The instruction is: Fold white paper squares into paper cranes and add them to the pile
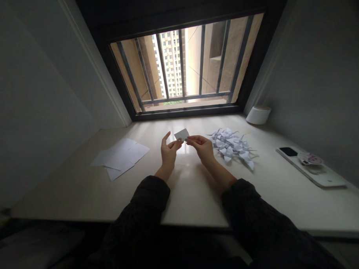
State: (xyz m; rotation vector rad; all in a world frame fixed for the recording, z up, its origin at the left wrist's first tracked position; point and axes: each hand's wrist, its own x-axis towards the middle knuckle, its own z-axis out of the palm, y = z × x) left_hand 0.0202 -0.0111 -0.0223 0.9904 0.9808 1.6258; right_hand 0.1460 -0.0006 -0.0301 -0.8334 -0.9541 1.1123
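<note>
A small piece of paper (182, 134), greyish against the window light, is held up above the white sill between both hands. My left hand (168, 150) pinches its lower left edge with thumb and a finger, while the index finger points upward. At the lower right edge, my right hand (204, 147) grips the paper between thumb and fingertips. Just right of that hand lies a heap of folded white paper cranes (231, 144). Loose white paper sheets (121, 154) overlap one another on the left.
A white phone (311, 167) with a decorated grip on its back lies at the right. Near the right wall stands a white round object (258, 115). A dark-framed window (187, 112) with bars closes off the back of the sill (196, 204).
</note>
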